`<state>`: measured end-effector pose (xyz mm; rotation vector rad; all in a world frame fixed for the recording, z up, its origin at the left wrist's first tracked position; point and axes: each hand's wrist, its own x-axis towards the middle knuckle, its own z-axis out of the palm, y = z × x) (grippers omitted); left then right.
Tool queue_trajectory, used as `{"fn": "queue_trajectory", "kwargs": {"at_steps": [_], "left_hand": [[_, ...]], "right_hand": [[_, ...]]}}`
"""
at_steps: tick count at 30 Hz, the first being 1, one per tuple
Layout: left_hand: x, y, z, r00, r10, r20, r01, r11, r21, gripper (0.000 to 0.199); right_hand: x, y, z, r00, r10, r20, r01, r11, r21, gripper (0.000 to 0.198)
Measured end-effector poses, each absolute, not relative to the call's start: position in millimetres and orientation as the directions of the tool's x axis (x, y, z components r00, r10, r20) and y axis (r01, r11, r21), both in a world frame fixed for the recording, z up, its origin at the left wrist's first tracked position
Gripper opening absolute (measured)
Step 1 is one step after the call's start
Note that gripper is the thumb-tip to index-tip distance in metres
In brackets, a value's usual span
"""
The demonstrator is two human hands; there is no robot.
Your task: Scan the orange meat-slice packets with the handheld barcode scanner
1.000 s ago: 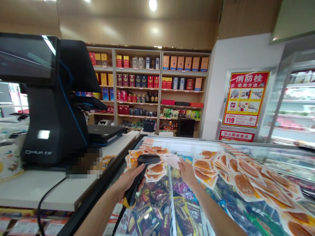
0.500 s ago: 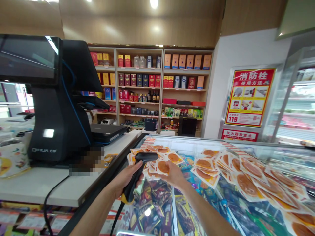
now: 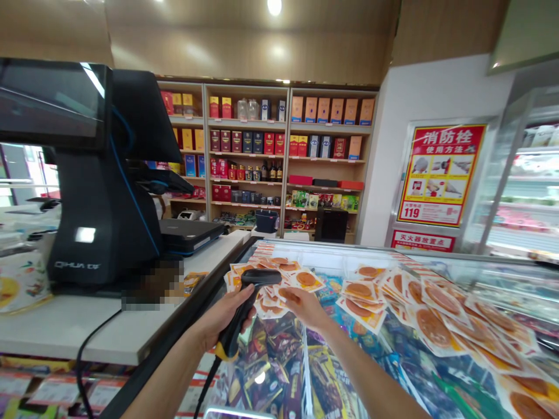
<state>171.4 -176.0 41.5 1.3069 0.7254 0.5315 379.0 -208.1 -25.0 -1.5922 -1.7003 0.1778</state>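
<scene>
My left hand (image 3: 231, 317) is wrapped round the handle of a black and yellow barcode scanner (image 3: 257, 276), its head pointing right. A cable runs down from the grip. Just right of the scanner head, my right hand (image 3: 303, 305) reaches over a heap of flat food packets (image 3: 267, 305), fingers stretched leftward and partly apart. I see no packet lifted in it, though the undersides of the fingers are hidden. The packets are clear-and-white with a round orange-brown piece inside. They lie on the glass lid of a freezer (image 3: 282, 364) filled with wrapped goods.
A smaller stack of packets (image 3: 362, 299) and a long spread of them (image 3: 437, 326) lie to the right on the glass. At left, a black checkout terminal (image 3: 105, 215) stands on a white counter (image 3: 100, 329). Shelves of boxed goods (image 3: 244, 142) line the back wall.
The packet that faced up at my right fingertips no longer shows there. My right hand has shifted slightly left over the heap. My left hand and the scanner stay nearly in place.
</scene>
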Motion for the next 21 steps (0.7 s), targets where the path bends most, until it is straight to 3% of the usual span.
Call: {"fn": "queue_trajectory", "kwargs": {"at_steps": [4, 8, 10, 13, 15, 18, 21], "left_hand": [[172.7, -177.4, 41.6, 0.676, 0.715, -0.178, 0.048, 0.199, 0.979, 0.038], [172.2, -178.6, 43.8, 0.669, 0.722, -0.178, 0.044, 0.200, 0.979, 0.037], [171.3, -178.6, 44.3, 0.672, 0.719, -0.179, 0.037, 0.208, 0.977, 0.037], [171.9, -179.8, 43.8, 0.677, 0.712, -0.185, 0.028, 0.227, 0.974, 0.038], [174.7, -182.2, 43.4, 0.674, 0.718, -0.175, 0.014, 0.225, 0.974, 0.038], [180.6, -185.8, 43.4, 0.677, 0.721, -0.147, -0.015, 0.213, 0.977, 0.037], [182.8, -185.1, 43.8, 0.705, 0.693, -0.149, -0.011, 0.221, 0.975, 0.037]], "right_hand": [[372.2, -217.4, -28.2, -0.015, 0.868, 0.497, 0.906, 0.221, -0.360, 0.033], [374.6, -222.8, -33.8, -0.029, 0.862, 0.506, 0.932, 0.206, -0.298, 0.043], [383.0, -222.8, -33.5, 0.034, 0.847, 0.531, 0.907, 0.197, -0.373, 0.038], [403.7, -222.6, -29.3, 0.379, 0.744, 0.551, 0.778, 0.066, -0.625, 0.039], [416.6, -223.3, -27.9, 0.498, 0.710, 0.497, 0.636, 0.090, -0.766, 0.041], [420.5, -223.2, -32.2, 0.406, 0.786, 0.466, 0.539, 0.206, -0.817, 0.037], [403.4, -217.7, -38.2, 0.360, 0.809, 0.464, 0.573, 0.201, -0.794, 0.030]]}}
